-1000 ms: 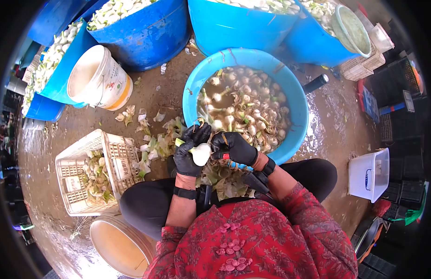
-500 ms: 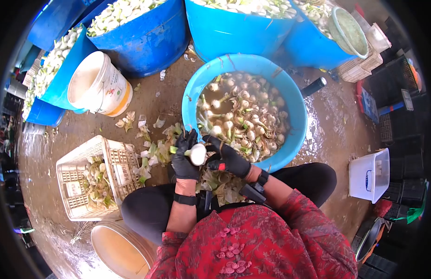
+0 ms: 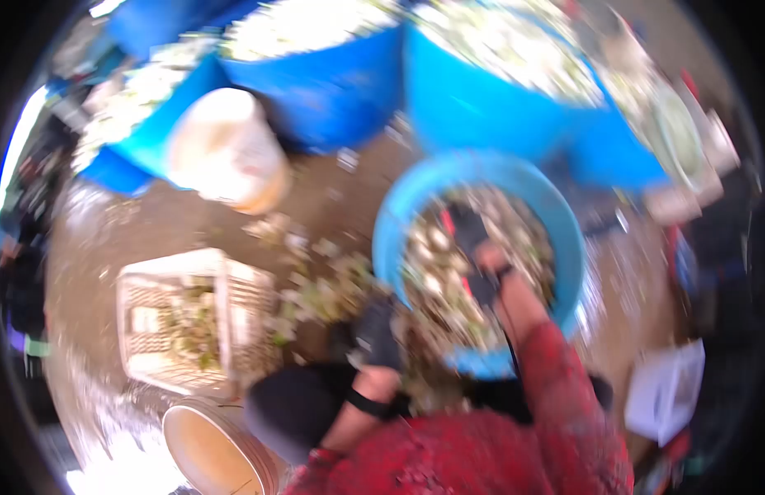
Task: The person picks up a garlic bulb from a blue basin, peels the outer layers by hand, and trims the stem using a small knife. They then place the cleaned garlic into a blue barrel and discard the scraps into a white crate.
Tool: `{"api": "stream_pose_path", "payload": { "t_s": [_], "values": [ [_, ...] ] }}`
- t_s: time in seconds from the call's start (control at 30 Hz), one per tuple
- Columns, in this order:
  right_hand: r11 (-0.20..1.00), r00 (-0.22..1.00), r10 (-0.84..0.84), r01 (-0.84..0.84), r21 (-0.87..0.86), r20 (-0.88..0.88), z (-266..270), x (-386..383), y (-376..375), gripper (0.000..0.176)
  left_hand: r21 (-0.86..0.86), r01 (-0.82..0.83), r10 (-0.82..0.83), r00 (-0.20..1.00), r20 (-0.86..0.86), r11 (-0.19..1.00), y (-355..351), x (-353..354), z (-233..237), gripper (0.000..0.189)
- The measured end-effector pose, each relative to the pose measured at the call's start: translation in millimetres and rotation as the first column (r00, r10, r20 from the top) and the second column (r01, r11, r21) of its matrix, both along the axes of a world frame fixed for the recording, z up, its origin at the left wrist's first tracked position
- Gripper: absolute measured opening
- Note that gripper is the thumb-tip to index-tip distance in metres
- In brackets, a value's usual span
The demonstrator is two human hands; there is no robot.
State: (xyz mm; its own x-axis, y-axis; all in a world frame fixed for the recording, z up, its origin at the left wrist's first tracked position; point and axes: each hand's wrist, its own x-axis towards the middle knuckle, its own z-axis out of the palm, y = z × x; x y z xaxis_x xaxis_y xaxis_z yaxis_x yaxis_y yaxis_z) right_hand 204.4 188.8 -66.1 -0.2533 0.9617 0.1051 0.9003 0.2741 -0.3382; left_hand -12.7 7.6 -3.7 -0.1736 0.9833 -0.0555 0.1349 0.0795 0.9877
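Open over wet brown floor (image 3: 337, 196) between white plastic bucket (image 3: 226, 153) and round light-blue plastic tub (image 3: 388, 235); blocked beyond by large blue plastic vats (image 3: 333, 95).

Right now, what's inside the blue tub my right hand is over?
Pale bulbs, blurred, lie massed in the blue tub. Your right hand covers some, and the bulbs hide the bottom.

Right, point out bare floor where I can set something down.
One patch of wet floor lies between the blue basin and the white bin; another, between the white bucket and crate. It's crowded between crate and basin, with peelings and the left hand; the basin holds bulbs and the right hand.
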Motion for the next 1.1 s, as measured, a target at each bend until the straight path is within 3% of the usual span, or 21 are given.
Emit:
{"api": "stream_pose_path", "payload": {
  "t_s": [0.03, 0.07, 0.1, 0.13, 0.17, 0.23, 0.3, 0.47, 0.5, 0.57, 0.63, 0.67, 0.7, 0.77, 0.8, 0.87, 0.9, 0.97, 1.0, 1.03, 1.1],
  "values": [
    [0.998, 0.999, 0.033, -0.035, -0.048, -0.038, -23.5, -12.0, -12.1, 0.035, 0.202, 0.013, 0.028, 0.98, -0.199, 0.979, -2.3, 3.6, -7.9, 0.022],
    [0.911, 0.995, 0.003, -0.043, -0.41, -0.098, -90.2, -10.2, 6.3, 0.052, 0.055, 0.164, -0.121, 0.881, -0.458, 0.985, 1.8, -3.1, -14.0, 0.023],
    [0.851, 0.944, -0.24, 0.092, -0.517, -0.226, -56.6, -36.5, -22.1, 0.07, 0.229, 0.009, 0.012, 0.996, -0.089, 0.973, -2.4, 3.3, -29.4, 0.025],
    [0.967, 0.984, -0.068, 0.023, -0.255, -0.167, -137.8, -27.5, -20.8, 0.074, 0.253, -0.033, -0.005, 0.989, 0.149, 0.967, 0.4, 5.6, -29.1, 0.024],
    [0.727, 0.974, -0.189, 0.223, -0.649, 0.123, -73.1, -56.3, -31.6, 0.074, -0.184, -0.061, 0.171, 0.724, 0.669, 0.981, 4.0, 11.7, -19.6, 0.025],
    [0.84, 0.989, -0.148, 0.141, -0.524, 0.029, -94.2, -60.4, -48.2, 0.059, -0.174, -0.12, 0.207, 0.714, 0.669, 0.977, 8.1, 20.4, -30.1, 0.018],
    [0.903, 0.966, 0.259, -0.237, -0.359, 0.016, -167.9, -42.8, -41.5, 0.036, -0.177, -0.079, 0.171, 0.779, 0.604, 0.981, 9.0, 20.6, -32.5, 0.023],
    [0.949, 0.965, 0.256, -0.241, -0.205, 0.051, -39.7, -56.9, -72.1, 0.021, -0.298, -0.1, 0.294, 0.614, 0.732, 0.949, 7.0, 21.0, -51.0, 0.027],
    [0.974, 0.935, 0.218, -0.228, -0.002, -0.279, -60.6, -40.4, -78.4, 0.019, -0.271, -0.148, 0.305, 0.587, 0.75, 0.951, 7.8, 23.4, -61.9, 0.028],
    [0.967, 0.775, -0.109, -0.062, -0.247, -0.623, 9.5, -49.2, -100.7, 0.019, -0.288, -0.134, 0.304, 0.646, 0.7, 0.948, 8.2, 23.8, -66.9, 0.03],
    [0.933, 0.705, -0.167, -0.113, -0.343, -0.689, 33.6, -43.6, -115.7, 0.019, -0.569, -0.03, 0.385, 0.765, 0.516, 0.822, 13.9, 13.9, -31.3, 0.032],
    [0.884, 0.63, -0.237, -0.175, -0.433, -0.739, 44.3, -43.7, -121.5, 0.02, -0.539, 0.11, 0.254, 0.792, 0.555, 0.835, 12.1, 4.3, -7.3, 0.032],
    [0.908, 0.706, -0.091, -0.231, -0.35, -0.703, 54.9, -43.4, -127.1, 0.022, -0.411, -0.026, 0.313, 0.693, 0.65, 0.911, 8.1, 16.8, -4.8, 0.029],
    [0.902, 0.61, -0.141, -0.245, -0.355, -0.78, 72.7, -53.4, -140.4, 0.027, -0.136, 0.208, -0.06, 0.727, 0.685, 0.969, 11.2, 15.1, -51.2, 0.036],
    [0.958, 0.78, 0.022, -0.195, -0.21, -0.626, 51.0, -40.4, -139.0, 0.03, -0.219, 0.287, -0.049, 0.7, 0.713, 0.933, 14.0, 13.0, -67.0, 0.025],
    [0.974, 0.605, -0.125, -0.078, -0.214, -0.787, 34.0, -27.3, -140.3, 0.028, -0.115, 0.457, -0.229, 0.629, 0.743, 0.882, 28.6, 9.5, -112.5, 0.024],
    [0.989, 0.49, -0.124, -0.005, -0.145, -0.863, 37.6, -33.1, -139.2, 0.025, -0.116, 0.136, -0.036, 0.788, 0.615, 0.984, 12.3, 9.1, -50.4, 0.025],
    [0.99, 0.593, -0.128, 0.118, -0.072, -0.795, 98.3, -45.5, -168.0, 0.026, -0.232, 0.134, 0.075, 0.697, 0.713, 0.963, 7.8, -7.6, -32.0, 0.032],
    [0.993, 0.596, -0.113, 0.103, -0.064, -0.795, 60.7, -36.6, -154.3, 0.026, -0.225, 0.119, 0.08, 0.695, 0.714, 0.967, 6.5, -10.4, -33.6, 0.032],
    [0.949, 0.241, -0.213, -0.178, -0.259, -0.947, 67.5, -35.9, -163.0, 0.025, -0.178, 0.083, 0.063, 0.724, 0.687, 0.98, 5.0, -10.1, -37.4, 0.037],
    [0.625, -0.346, -0.632, -0.756, -0.193, -0.693, -53.2, 12.7, -132.9, 0.026, -0.122, 0.049, 0.044, 0.749, 0.661, 0.991, -0.4, -3.3, -37.7, 0.044]
  ]
}}
